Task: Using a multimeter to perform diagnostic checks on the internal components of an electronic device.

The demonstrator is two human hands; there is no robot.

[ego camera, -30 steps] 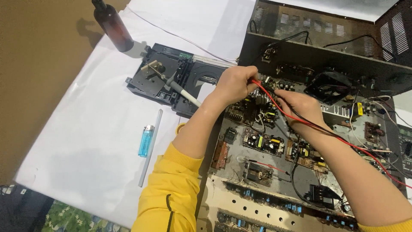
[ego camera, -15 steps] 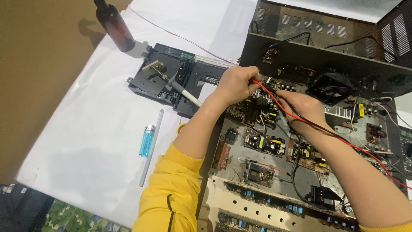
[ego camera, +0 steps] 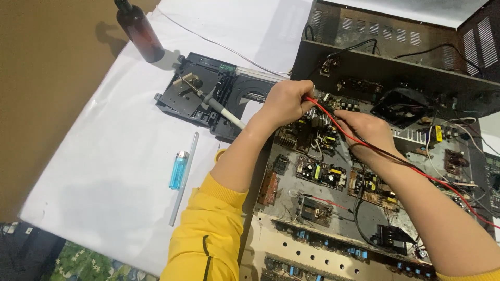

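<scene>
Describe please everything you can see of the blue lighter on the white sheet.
The blue lighter is small, of see-through blue plastic with a silvery metal top. It lies flat on the white sheet, top pointing away from the person, close beside a long pale rod; whether they touch is unclear. No hand touches it.

A brown table (ego camera: 47, 104) carries a white sheet (ego camera: 114, 156) that covers most of it. On the sheet lie a blue lighter (ego camera: 178, 170) and, just beside it, a long clear tube (ego camera: 184, 177). A dark brown bottle (ego camera: 138, 30) stands near the sheet's far edge. A black disc drive (ego camera: 208, 93) and an open metal chassis (ego camera: 364, 67) with circuit boards also rest on the sheet.
</scene>
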